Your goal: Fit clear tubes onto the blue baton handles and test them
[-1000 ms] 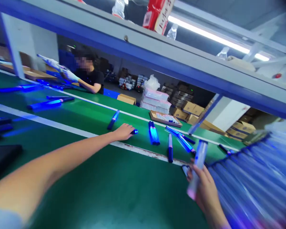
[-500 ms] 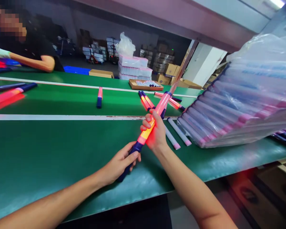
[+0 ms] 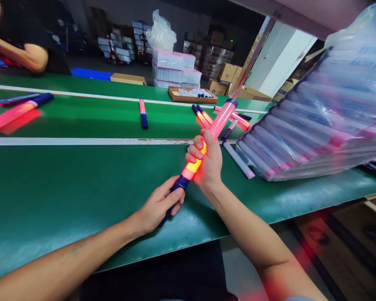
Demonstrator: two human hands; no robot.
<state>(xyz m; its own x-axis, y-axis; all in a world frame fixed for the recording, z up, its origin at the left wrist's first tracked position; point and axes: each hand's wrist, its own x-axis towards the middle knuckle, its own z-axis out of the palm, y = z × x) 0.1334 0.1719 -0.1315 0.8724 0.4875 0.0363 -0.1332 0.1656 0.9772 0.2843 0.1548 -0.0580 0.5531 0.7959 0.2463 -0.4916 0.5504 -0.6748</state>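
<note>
A glowing red light baton (image 3: 224, 118) with a dark blue handle slants up and away from me over the green table. My left hand (image 3: 164, 200) is wrapped round its handle. Higher up, my right hand (image 3: 210, 161) grips the lit tube, with yellow-orange light showing beside the fingers. A blue collar rings the far end of the tube. Just right of my right hand, a pale tube with a pink end (image 3: 238, 159) lies on the table. Part of a small dark cap shows left of my right fingers; the rest is hidden.
A plastic-wrapped stack of pale tubes (image 3: 313, 121) stands at right. Beyond a white strip (image 3: 81, 141), red batons lie on the green belt, including a short upright-looking one (image 3: 143, 113). A cardboard tray (image 3: 192, 99) sits farther back. A person's arm (image 3: 15, 52) is at upper left.
My view has tipped downward. The short baton on the belt has shifted right relative to the tray behind. One of two pale tubes beside my right hand no longer shows. Both hands keep their grip.
</note>
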